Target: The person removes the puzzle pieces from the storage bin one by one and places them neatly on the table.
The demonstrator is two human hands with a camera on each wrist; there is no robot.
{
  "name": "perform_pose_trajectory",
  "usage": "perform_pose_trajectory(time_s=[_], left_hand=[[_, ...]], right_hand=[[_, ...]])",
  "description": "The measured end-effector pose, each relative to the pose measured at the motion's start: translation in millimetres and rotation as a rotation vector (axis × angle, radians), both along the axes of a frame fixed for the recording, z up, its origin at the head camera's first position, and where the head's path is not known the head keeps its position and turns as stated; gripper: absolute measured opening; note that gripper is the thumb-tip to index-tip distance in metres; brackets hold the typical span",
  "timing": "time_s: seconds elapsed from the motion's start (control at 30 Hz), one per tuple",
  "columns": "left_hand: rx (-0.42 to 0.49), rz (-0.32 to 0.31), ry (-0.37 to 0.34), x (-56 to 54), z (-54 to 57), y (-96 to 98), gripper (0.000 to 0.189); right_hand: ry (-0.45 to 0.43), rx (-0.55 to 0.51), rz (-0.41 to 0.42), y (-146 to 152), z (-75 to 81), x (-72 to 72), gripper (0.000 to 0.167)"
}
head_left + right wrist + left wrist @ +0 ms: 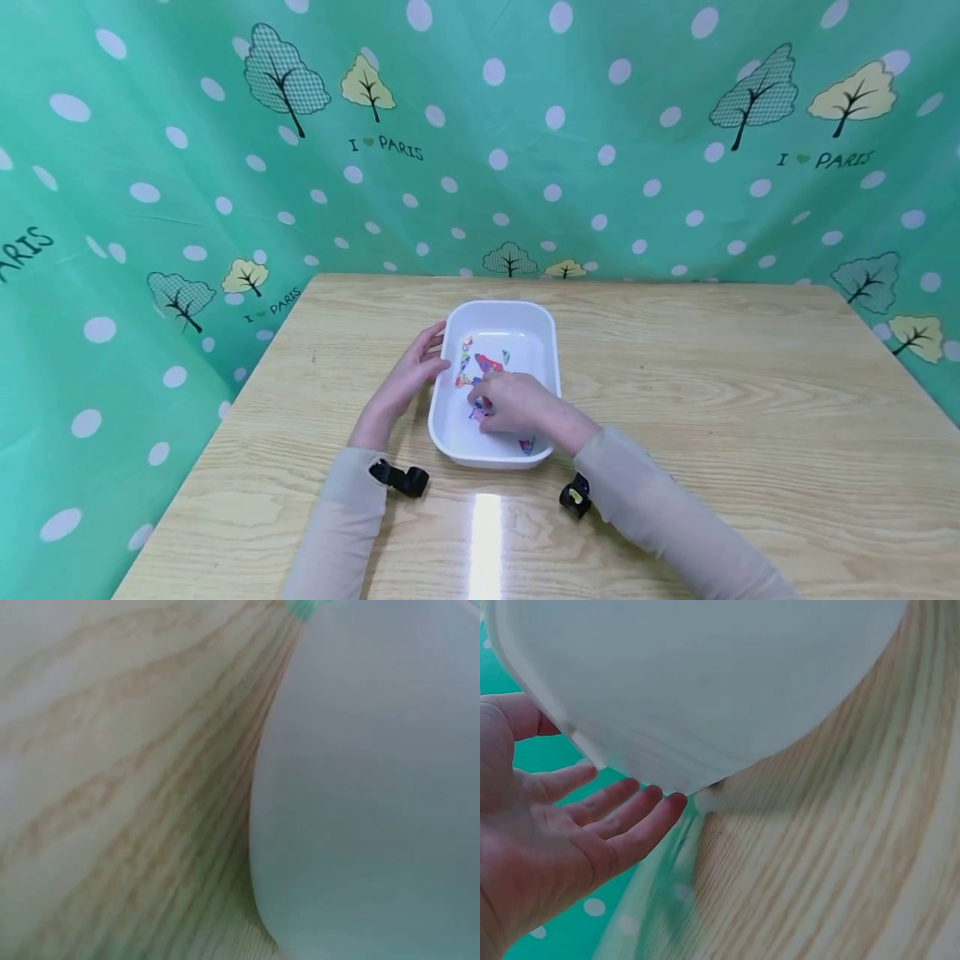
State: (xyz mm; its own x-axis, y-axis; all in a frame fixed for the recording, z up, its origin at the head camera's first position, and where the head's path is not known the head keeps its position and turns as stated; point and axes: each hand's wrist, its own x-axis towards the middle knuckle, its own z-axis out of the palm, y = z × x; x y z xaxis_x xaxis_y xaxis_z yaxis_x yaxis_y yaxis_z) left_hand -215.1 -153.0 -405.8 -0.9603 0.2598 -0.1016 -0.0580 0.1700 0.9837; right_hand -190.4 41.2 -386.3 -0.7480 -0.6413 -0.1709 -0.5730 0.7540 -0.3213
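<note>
Pale wood-grain table (712, 375), green polka-dot, tree-print curtain (525, 167) behind. The white rounded-rectangular tray (498, 319) sits on it, small flat multicoloured pieces (489, 363) inside. Left hand (405, 379) touches its side, fingers loosely extended; right hand (517, 402) bends fingers over the pieces, can't tell if gripping any.

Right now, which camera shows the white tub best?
The head view: it shows the white tub from above, most of its rim and inside. Each wrist view shows only part of its outside, close up.
</note>
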Motion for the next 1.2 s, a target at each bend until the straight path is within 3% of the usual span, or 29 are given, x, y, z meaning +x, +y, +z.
perform_pose_trajectory(time_s=[0.6,0.8,1.07,1.2], left_hand=[[-0.005,0.006,0.012,0.4,-1.5,0.8,0.067],[0.004,0.006,-0.017,-0.9,-1.9,0.6,0.066],[0.014,-0.014,-0.024,12.6,21.3,5.9,0.067],[0.012,-0.01,-0.021,15.5,24.5,6.6,0.066]], right_hand=[[-0.028,-0.043,-0.008,0,-4.4,-1.1,0.027],[-0.027,-0.033,-0.01,0,-4.2,-2.0,0.024],[-0.026,-0.048,-0.01,0,-4.1,-1.9,0.023],[-0.059,-0.082,-0.023,1,-3.2,-1.7,0.024]])
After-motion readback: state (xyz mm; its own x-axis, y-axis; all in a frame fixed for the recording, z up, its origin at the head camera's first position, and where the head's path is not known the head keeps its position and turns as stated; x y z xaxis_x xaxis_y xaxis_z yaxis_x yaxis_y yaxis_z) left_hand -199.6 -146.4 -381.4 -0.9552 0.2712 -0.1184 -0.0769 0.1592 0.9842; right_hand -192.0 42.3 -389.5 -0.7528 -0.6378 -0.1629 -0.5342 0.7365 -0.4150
